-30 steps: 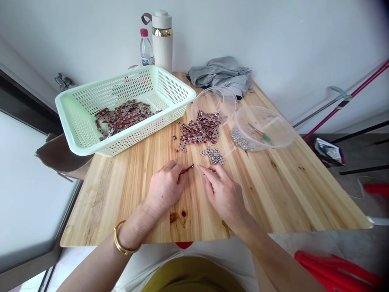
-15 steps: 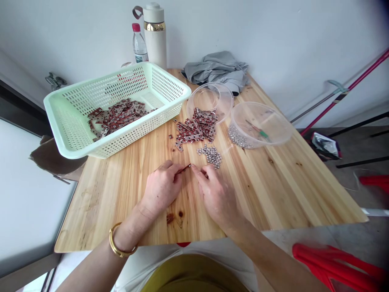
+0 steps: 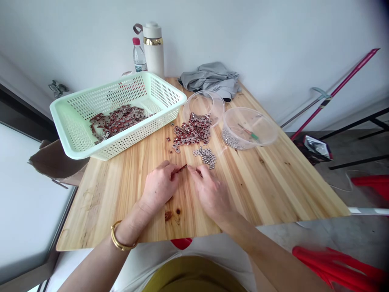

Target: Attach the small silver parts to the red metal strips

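Over the front half of the wooden table, my left hand (image 3: 160,184) pinches a short, narrow reddish-brown strip (image 3: 182,168) that juts to the right from its fingertips. My right hand (image 3: 211,192) is closed, with its thumb and forefinger at the strip's free end; whatever they grip is too small to make out. Just beyond my right hand lies a loose pile of small silvery nut-like pieces (image 3: 208,158). Behind it, a heap of reddish strips with metal-rimmed holes (image 3: 192,132) spreads partly onto a clear plastic lid (image 3: 217,106).
A pale green basket (image 3: 121,147) with more strips stands at left. To the right, a clear tub (image 3: 269,140) holds small metal pieces and a green-handled tool (image 3: 253,135). Grey cloth (image 3: 209,77), a bottle (image 3: 139,56) and a white flask (image 3: 154,59) are at the back.
The view has shifted slightly, so the table's things appear a little lower and further left. Both hands stay together at the strip, with almost no movement over the table.
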Available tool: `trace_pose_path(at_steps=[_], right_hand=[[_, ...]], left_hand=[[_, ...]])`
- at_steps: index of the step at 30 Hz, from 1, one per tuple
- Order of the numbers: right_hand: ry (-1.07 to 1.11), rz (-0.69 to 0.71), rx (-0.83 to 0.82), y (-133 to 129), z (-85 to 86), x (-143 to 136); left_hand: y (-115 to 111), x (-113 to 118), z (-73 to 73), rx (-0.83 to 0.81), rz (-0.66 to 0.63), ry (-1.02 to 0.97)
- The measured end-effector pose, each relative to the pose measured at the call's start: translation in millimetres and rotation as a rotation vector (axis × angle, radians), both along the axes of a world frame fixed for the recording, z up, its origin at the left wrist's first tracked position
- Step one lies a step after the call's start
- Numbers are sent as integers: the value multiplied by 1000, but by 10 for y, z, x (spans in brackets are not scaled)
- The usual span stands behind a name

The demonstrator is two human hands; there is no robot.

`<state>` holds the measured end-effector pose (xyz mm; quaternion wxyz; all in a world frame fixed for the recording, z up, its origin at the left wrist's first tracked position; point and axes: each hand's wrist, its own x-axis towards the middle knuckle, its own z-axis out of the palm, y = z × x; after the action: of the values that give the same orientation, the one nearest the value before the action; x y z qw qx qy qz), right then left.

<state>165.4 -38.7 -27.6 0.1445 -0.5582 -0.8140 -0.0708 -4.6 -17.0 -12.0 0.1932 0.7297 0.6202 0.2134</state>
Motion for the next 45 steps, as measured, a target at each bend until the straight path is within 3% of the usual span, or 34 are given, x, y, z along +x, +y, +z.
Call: trace_pose_path(at_steps=[4,10,17,24,27,29,32,35,37,39,42,45], right_hand=[[72,-43,-9,-10,-23,23],[13,5,-16,-7,-20,19],[106,102,-15,-30,-11,27],[14,103,-68,-15,29,-19],[84,130,-83,-23,25,5],[231,129,-61,-39,26,46],[462,90,50,-54,65,128],[563,75,103,-15,142,215],[597,68,94,54,188,276],[626,49,88,147,217,345],[661,26,88,286,240,452],[682,13,86,364,259,537]], left_hand=[[11,-14,5,-14,3,-22],[3,-11,-9,-7,11,-27],[-8,-13,-5,5,6,-21],[-14,14,-39,8,10,-12],[-62,8,-21,39,-9,-36],[-68,-87,116,135,-11,-79],[41,-405,552,425,102,-74],[269,-727,1004,647,355,118],[395,-777,1107,660,352,237],[451,-645,997,624,255,282],[459,-245,591,381,-24,299],[516,90,231,203,-30,364]])
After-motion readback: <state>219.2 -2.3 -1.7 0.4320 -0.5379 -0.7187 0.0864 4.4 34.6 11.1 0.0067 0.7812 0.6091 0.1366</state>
